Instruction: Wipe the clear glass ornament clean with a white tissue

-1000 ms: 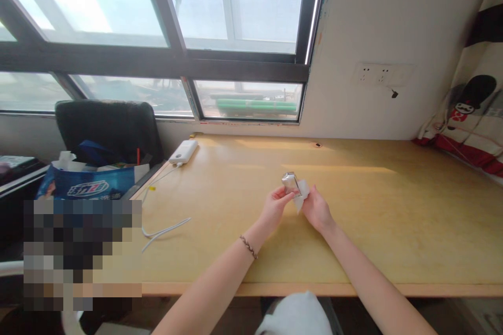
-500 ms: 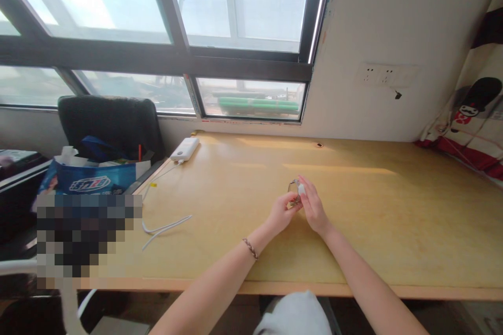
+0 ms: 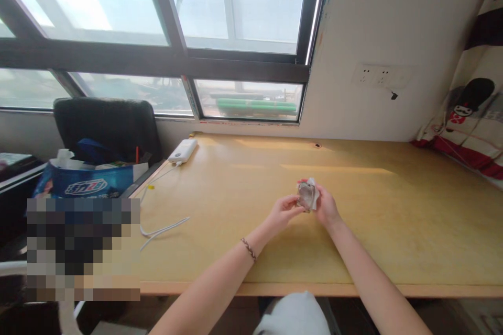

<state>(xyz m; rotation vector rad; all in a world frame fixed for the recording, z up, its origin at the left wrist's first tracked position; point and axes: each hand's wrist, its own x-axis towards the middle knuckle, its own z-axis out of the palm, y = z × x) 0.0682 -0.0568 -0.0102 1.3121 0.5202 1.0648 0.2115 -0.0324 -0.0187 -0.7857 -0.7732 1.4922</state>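
2 hands, 1 box btwn them. Box (image 3: 305,197) is small, squarish, shiny, silvery-gray; poss. clear plastic, hard to tell at this size. It's held up over the wood-look desk (image 3: 393,230). L hand (image 3: 286,208) pinches its near-left edge, thumb & fingers; R hand (image 3: 327,207) grasps 1 thin wht sheet (image 3: 315,197) against box's right side. 1 braided bracelet (image 3: 248,249) on L wrist.

Clock from box, 12 = far wall (image 3: 365,120): 1 wht power bank (image 3: 183,151), smooth, rounded, approx. 9:30, w/ wht cable (image 3: 165,171) at its near end, 1 yellow tag (image 3: 151,187) on it. 1 blue bag (image 3: 118,175) at 9, wht logo (image 3: 86,187) too blurred to read. 1 black chair (image 3: 104,120), leather-look, 9:30. 1 outlet panel (image 3: 383,75) at 1. 1 curtain (image 3: 467,144) at 2, red hem, 1 mustached figure (image 3: 462,110) in tall black hat.
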